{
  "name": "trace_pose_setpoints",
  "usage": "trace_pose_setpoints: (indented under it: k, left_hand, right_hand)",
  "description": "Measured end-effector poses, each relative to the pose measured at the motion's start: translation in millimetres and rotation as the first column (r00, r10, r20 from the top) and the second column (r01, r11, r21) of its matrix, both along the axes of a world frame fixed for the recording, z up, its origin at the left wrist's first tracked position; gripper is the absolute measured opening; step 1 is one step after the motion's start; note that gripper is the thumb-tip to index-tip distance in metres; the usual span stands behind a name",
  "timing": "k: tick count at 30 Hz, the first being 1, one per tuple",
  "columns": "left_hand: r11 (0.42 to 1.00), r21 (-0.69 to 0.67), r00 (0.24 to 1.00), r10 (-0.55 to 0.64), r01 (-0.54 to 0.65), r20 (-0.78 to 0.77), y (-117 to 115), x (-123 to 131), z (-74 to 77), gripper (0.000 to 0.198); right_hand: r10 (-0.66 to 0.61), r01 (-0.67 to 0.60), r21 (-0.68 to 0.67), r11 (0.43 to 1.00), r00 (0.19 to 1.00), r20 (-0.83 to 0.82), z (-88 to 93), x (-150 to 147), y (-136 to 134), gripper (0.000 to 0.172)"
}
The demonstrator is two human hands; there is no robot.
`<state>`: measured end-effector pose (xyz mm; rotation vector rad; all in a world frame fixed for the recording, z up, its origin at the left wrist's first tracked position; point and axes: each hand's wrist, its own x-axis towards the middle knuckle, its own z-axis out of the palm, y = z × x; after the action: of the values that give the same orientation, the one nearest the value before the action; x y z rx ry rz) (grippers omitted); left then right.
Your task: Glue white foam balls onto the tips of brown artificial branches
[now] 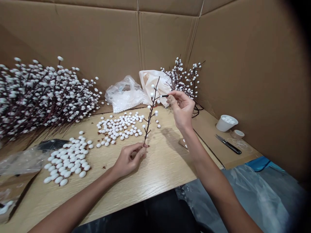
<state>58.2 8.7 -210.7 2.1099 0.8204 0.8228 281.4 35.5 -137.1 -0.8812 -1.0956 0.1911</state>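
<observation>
My left hand (pixel 130 158) pinches the lower end of a thin dark branch (pixel 151 111) and holds it upright over the wooden table (pixel 160 165). A few white foam buds sit on the branch's twigs. My right hand (pixel 181 108) is raised beside the branch's upper part, its fingers closed on the tip of a side twig with a white bud (pixel 162 96). Loose white buds lie in a heap (pixel 120 127) behind the branch and in a second heap (pixel 68 160) to the left.
A big pile of finished budded branches (pixel 41 95) lies at the left, a smaller bunch (pixel 184 79) in the back corner. Plastic bags (pixel 125 95) of buds stand at the back. A white cup (pixel 225 123), tape roll (pixel 237 133) and knife (pixel 228 144) lie right. Cardboard walls surround the table.
</observation>
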Motion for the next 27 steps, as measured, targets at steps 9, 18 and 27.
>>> trace_pose_setpoints:
  k: [9, 18, 27]
  left_hand:
    - [0.999, -0.053, 1.000, 0.002, -0.001, 0.009, 2.1, -2.9, -5.3, 0.028]
    - [0.989, -0.143, 0.999, -0.018, 0.022, 0.028, 1.2, -3.5, -2.3, 0.029]
    - [0.995, -0.086, 0.997, -0.044, 0.050, 0.068, 1.9, -7.5, -2.0, 0.029]
  right_hand:
    - [0.026, -0.022, 0.036, 0.999, 0.993, -0.112, 0.3, 8.5, 4.0, 0.006]
    - [0.034, -0.027, 0.041, 0.999, 0.982, -0.185, 0.0, 10.5, 6.2, 0.011]
    - [-0.017, 0.048, 0.204, 0.978, 0.988, -0.155, 30.2, 14.0, 3.4, 0.008]
